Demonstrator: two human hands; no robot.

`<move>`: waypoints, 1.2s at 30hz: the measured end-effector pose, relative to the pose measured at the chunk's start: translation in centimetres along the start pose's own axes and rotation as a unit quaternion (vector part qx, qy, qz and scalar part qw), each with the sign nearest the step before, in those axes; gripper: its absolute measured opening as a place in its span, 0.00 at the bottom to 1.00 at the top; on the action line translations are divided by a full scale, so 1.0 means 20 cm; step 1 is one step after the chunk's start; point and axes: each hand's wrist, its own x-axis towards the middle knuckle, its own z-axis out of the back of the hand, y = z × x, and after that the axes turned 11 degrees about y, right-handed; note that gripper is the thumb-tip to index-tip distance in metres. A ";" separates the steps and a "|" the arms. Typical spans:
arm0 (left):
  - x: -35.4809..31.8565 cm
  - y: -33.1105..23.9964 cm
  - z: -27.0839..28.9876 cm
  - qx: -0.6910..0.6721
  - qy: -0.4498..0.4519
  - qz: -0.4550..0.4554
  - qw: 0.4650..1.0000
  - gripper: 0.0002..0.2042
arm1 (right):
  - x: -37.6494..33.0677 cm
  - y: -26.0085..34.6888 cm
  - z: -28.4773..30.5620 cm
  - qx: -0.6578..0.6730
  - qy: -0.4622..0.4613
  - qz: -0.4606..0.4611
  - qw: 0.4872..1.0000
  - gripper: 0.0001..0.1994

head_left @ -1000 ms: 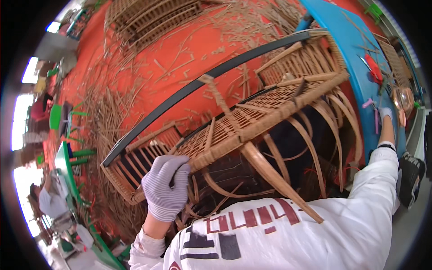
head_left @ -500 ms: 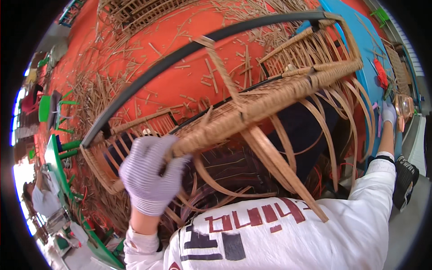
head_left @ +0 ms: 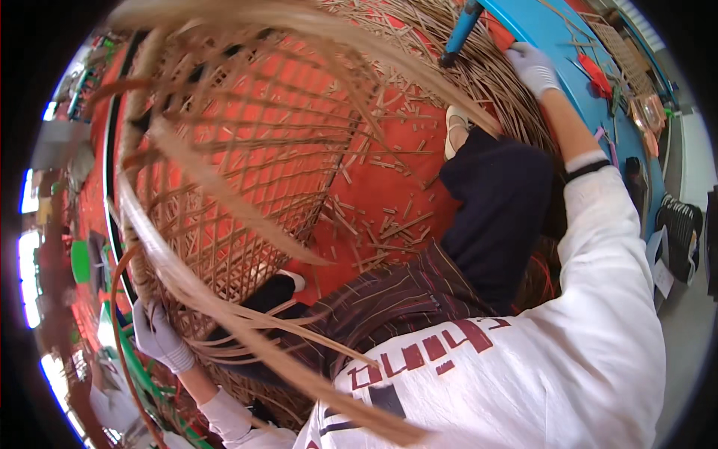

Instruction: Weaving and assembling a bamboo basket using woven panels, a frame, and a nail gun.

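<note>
A large woven wicker frame (head_left: 247, 165) with an open lattice stands tilted up over the left half of the view. My left hand (head_left: 161, 337), in a pale glove, is closed around the lower left edge of this frame. Several long loose wicker strips (head_left: 224, 314) hang from it across my lap, and the nearest ones are smeared by motion. My right hand (head_left: 534, 69), also gloved, is at the blue table's edge beside a heap of wicker strips (head_left: 497, 90). Its fingers are bent, and what they hold, if anything, is hidden.
The blue table (head_left: 580, 82) at the right bears a red-handled tool (head_left: 595, 75) and a clear container (head_left: 649, 112). A blue table leg (head_left: 460, 34) stands at the far side. Cut wicker scraps (head_left: 389, 224) litter the red floor between my feet.
The wicker frame has swung from lying across my lap to standing tilted at the left. My left hand moved left and down with it; my right hand moved away and leftward along the table.
</note>
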 end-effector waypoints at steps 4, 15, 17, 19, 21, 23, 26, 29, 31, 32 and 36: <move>0.04 0.26 0.08 0.019 -0.085 -0.062 0.994 0.12 | -0.01 0.29 -0.32 -0.027 0.141 -0.022 0.989 0.20; -0.02 0.49 0.27 -0.085 -0.166 0.127 0.974 0.19 | -0.17 0.72 -1.31 -0.022 0.448 0.010 0.894 0.16; 0.02 0.42 0.29 0.081 -0.134 0.175 0.972 0.18 | -0.27 0.75 -1.41 -0.028 0.467 0.044 0.883 0.16; 0.07 0.38 0.31 0.167 -0.114 0.125 0.971 0.17 | -0.34 0.80 -1.56 -0.059 0.528 0.069 0.845 0.15; 0.08 0.38 0.35 0.187 -0.120 0.101 0.970 0.18 | -0.43 0.90 -1.61 -0.022 0.565 0.066 0.822 0.14; 0.10 0.59 0.39 0.005 -0.240 0.113 0.964 0.18 | -0.48 0.95 -1.82 -0.030 0.576 0.048 0.816 0.14; 0.09 0.51 0.28 0.070 -0.230 0.126 0.962 0.18 | -0.56 0.98 -2.05 0.031 0.543 0.032 0.839 0.15; 0.07 0.43 0.27 0.114 -0.225 0.128 0.959 0.18 | -0.61 1.14 -2.15 0.071 0.530 -0.015 0.845 0.17; 0.07 0.41 0.28 0.133 -0.224 0.129 0.957 0.18 | -0.64 1.21 -2.17 0.064 0.531 -0.016 0.845 0.17; 0.07 0.40 0.29 0.144 -0.221 0.130 0.956 0.18 | -0.67 1.24 -2.19 0.054 0.510 -0.019 0.858 0.17; 0.09 0.32 0.30 0.182 -0.208 0.137 0.951 0.18 | -0.73 1.27 -2.35 0.002 0.468 0.003 0.884 0.11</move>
